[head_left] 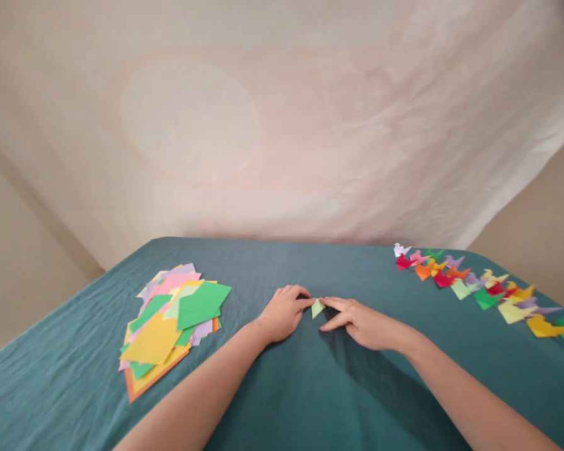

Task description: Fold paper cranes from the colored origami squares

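A heap of coloured paper squares (169,319) lies at left on the teal tablecloth (282,401). At centre my left hand (282,313) pinches the left corner of a pale-green folded paper triangle (318,307), while my right hand (361,322), fingers spread, presses one fingertip to its right edge: a crease being set, I judge, needing aligned edges next. Folded coloured paper figures (489,288) line the right; no writing is legible.

A home craft corner: cloth-covered table (282,401), draped sheet (282,125), coloured paper squares (169,319).
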Demonstrator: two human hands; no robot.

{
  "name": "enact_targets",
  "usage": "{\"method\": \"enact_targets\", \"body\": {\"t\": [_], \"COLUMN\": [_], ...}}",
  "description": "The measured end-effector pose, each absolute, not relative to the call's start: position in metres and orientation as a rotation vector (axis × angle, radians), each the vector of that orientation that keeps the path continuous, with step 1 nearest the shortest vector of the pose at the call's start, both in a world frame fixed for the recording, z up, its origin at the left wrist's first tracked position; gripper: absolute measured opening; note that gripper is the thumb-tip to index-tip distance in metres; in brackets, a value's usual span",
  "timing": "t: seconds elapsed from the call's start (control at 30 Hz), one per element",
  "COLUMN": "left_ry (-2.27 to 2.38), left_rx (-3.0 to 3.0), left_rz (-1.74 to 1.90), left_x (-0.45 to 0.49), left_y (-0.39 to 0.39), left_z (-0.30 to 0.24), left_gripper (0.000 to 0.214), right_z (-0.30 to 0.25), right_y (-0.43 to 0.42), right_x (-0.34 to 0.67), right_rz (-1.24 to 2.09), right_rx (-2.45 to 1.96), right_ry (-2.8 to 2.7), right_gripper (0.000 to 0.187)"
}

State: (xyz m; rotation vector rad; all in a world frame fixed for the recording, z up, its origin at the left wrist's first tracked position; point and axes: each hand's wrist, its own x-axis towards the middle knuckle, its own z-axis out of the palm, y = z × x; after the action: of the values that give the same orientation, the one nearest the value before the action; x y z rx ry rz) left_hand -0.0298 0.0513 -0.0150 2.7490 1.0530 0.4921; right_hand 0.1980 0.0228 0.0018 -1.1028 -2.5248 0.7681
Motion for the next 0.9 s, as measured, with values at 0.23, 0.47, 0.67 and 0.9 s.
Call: {"method": "enact_targets", "body": {"t": [0.23, 0.47, 0.67, 0.9], "left_ry": [1.054, 1.071, 1.086, 1.102], "left_rx": [2.764, 2.763, 2.793, 2.779], "left_rz": [0.460, 0.468, 0.435, 0.450], "left_x": [-0.030, -0.029, -0.027, -0.027], "left_y": [0.051, 0.051, 0.050, 0.051], "left_z": [-0.014, -0.014, -0.014, -0.014], "left_gripper": [0.041, 0.042, 0.040, 0.038], "right_z": [-0.020, -0.024, -0.020, -0.012], "right_y": [0.037, 0.029, 0.025, 0.019], "right_x": [0.189, 0.182, 0.179, 0.174], "right_rz": [0.553, 0.313, 0.178, 0.133], "right_rx": [-1.164, -1.205, -1.284, -1.312], "right_ry": [-2.264, -2.378, -2.537, -2.617], "right_gripper": [0.060, 0.058, 0.044, 0.047]}}
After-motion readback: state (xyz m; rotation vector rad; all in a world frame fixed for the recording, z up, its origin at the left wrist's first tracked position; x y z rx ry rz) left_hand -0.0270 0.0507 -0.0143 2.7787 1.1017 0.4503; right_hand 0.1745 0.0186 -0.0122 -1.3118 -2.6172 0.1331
